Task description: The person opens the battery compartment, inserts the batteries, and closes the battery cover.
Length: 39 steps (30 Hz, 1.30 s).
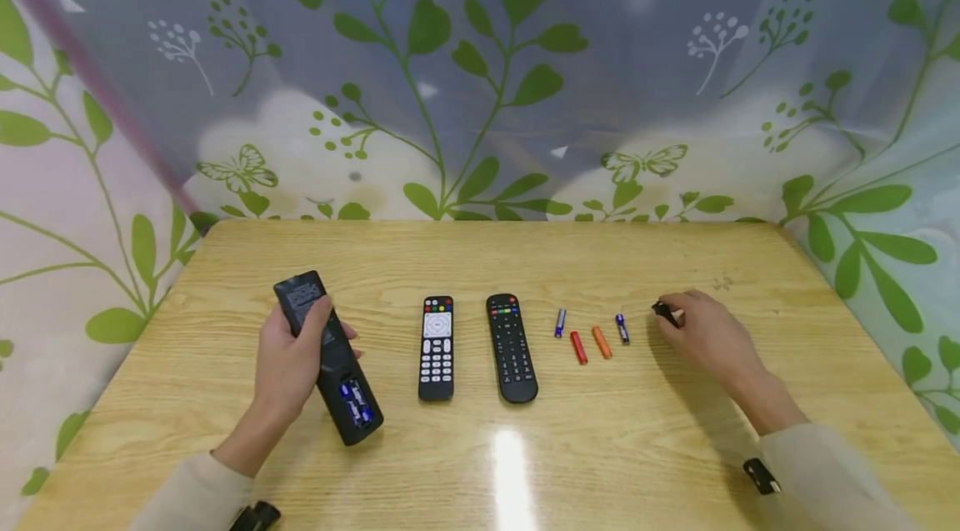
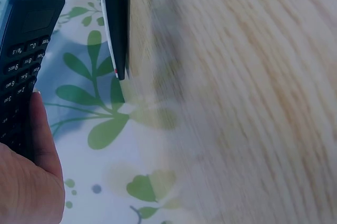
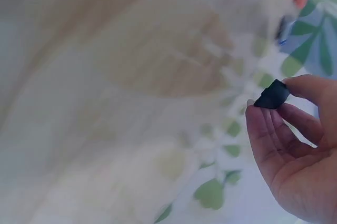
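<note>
My left hand (image 1: pixel 288 360) grips a black remote control (image 1: pixel 337 364) with its back facing up, the thumb lying across it. Two blue batteries (image 1: pixel 355 403) sit in the uncovered compartment at its near end. The left wrist view shows the keypad side of this remote (image 2: pixel 23 50). On the right, my right hand (image 1: pixel 712 339) pinches a small black piece (image 1: pixel 664 313), which looks like a battery cover, above the table. In the right wrist view the dark piece (image 3: pixel 274 95) is held between thumb and fingertips.
Two more remotes lie keypad up mid-table: one with white keys (image 1: pixel 437 348), one with black keys (image 1: pixel 513 348). Right of them lie loose batteries: a blue-and-silver one (image 1: pixel 560 323), a red one (image 1: pixel 578 348), an orange one (image 1: pixel 602 343) and a dark blue one (image 1: pixel 622 329). A leaf-patterned curtain (image 1: pixel 480 97) hangs behind the wooden table (image 1: pixel 600 448).
</note>
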Motion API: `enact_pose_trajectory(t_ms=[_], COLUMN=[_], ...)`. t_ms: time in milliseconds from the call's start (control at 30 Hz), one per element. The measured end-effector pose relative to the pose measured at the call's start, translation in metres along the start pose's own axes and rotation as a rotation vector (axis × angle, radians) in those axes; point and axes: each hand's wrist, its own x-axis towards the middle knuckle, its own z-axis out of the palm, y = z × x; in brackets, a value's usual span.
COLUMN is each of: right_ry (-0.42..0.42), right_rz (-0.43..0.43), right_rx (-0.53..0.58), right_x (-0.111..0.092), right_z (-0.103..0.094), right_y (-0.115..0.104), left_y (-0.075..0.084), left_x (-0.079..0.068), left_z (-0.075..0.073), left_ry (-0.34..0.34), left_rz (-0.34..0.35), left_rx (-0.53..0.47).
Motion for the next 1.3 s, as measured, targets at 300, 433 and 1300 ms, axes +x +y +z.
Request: enact_pose_trajectory(t_ms=[300, 433, 1300], right_ry=[0.055, 0.085, -0.011], right_rz=[-0.083, -0.134, -0.550], right_rx=[0.167, 0.226, 0.717], right_x=[-0.001, 0.001, -0.012], right_z=[0.008, 0.018, 0.080], right_y=[-0.055, -0.082, -0.266], left_y=[0.000, 0.001, 0.011], left_x=[-0.001, 0.000, 0.001], left_z=[0.003, 0.003, 0.015], left_ry=[0.003, 0.003, 0.015], left_rz=[0.009, 0.014, 0.050], left_rx=[-0.020, -0.005, 0.017])
